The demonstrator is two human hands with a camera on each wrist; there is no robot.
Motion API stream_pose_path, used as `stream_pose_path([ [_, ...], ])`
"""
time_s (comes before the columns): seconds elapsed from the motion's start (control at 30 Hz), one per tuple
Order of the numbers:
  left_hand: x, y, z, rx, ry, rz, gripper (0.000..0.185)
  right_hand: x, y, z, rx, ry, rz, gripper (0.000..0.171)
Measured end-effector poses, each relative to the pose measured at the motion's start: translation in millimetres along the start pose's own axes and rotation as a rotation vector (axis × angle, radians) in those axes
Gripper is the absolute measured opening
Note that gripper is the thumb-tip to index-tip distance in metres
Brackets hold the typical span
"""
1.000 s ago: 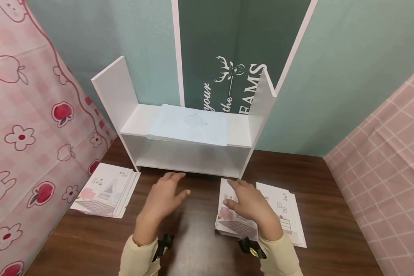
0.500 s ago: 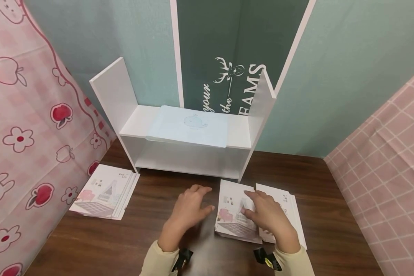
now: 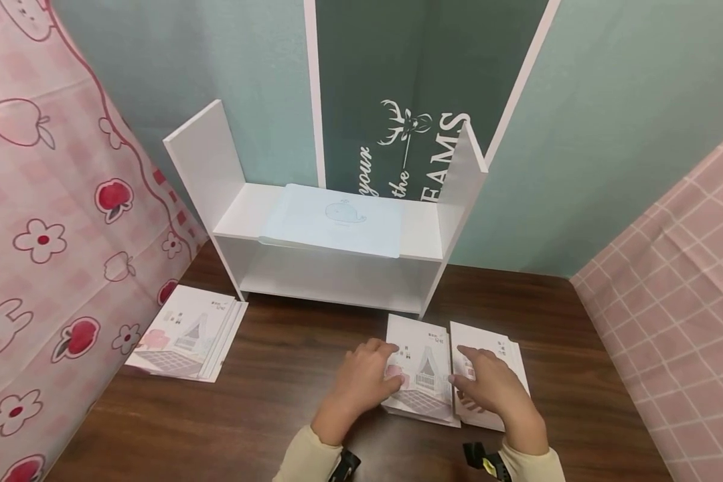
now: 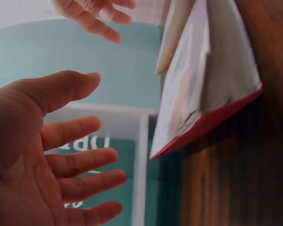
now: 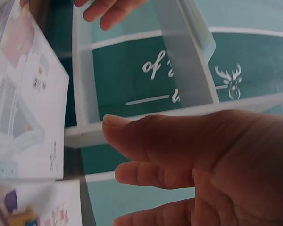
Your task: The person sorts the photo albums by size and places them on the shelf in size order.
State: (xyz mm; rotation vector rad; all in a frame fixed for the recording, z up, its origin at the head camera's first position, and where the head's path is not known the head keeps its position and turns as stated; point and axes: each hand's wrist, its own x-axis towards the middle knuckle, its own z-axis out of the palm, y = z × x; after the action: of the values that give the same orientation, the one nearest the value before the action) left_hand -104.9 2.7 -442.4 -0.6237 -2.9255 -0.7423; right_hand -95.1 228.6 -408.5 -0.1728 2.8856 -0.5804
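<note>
My left hand [image 3: 361, 378], thumb and fingers spread, is at the left edge of the middle stack of white books [image 3: 424, 351], overlapping it in the head view. The left wrist view shows the fingers apart from this stack [image 4: 193, 80], whose lowest book has a red underside. Over the right stack of white books [image 3: 485, 335] hovers my right hand [image 3: 497, 385], fingers spread with nothing between them. The right wrist view has the hand [image 5: 217, 155] beside the illustrated covers [image 5: 28, 108]. A third stack of books [image 3: 183, 331] lies at the left.
A white two-tier shelf [image 3: 331, 288] stands behind the stacks against the wall. Pale blue whale-print sheets [image 3: 337, 224] lie on its upper board. Pink printed cloth [image 3: 42, 281] borders the left side, a pink checked cloth [image 3: 687, 288] the right. Everything stands on a dark wooden table [image 3: 265, 415].
My left hand has moved right, from before the shelf to the middle stack's left edge. My right hand has shifted right, off the middle stack to over the right one. The books have not moved.
</note>
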Motion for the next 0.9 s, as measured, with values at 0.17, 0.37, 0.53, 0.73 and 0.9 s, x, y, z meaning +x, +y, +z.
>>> stream_pose_path([
  [0.17, 1.0, 5.3, 15.4, 0.016, 0.003, 0.021, 0.043, -1.9, 14.0, 1.9, 0.006, 0.003, 0.017, 0.055],
  [0.37, 3.7, 15.1, 31.1, 0.014, 0.016, 0.057, 0.042, -5.4, 29.6, 2.4, 0.048, -0.009, 0.06, 0.06],
  [0.53, 4.7, 24.7, 41.6, 0.004, 0.022, 0.077, 0.042, -9.2, 43.1, 2.9, 0.063, -0.006, 0.09, 0.059],
  [0.73, 2.5, 35.9, 55.3, 0.062, 0.018, 0.109, 0.043, -13.1, 57.0, 3.6, 0.072, -0.017, 0.116, 0.06],
  [0.9, 2.1, 44.8, 66.4, 0.091, 0.023, 0.154, 0.043, -16.8, 68.8, 6.1, 0.079, -0.011, 0.138, 0.058],
])
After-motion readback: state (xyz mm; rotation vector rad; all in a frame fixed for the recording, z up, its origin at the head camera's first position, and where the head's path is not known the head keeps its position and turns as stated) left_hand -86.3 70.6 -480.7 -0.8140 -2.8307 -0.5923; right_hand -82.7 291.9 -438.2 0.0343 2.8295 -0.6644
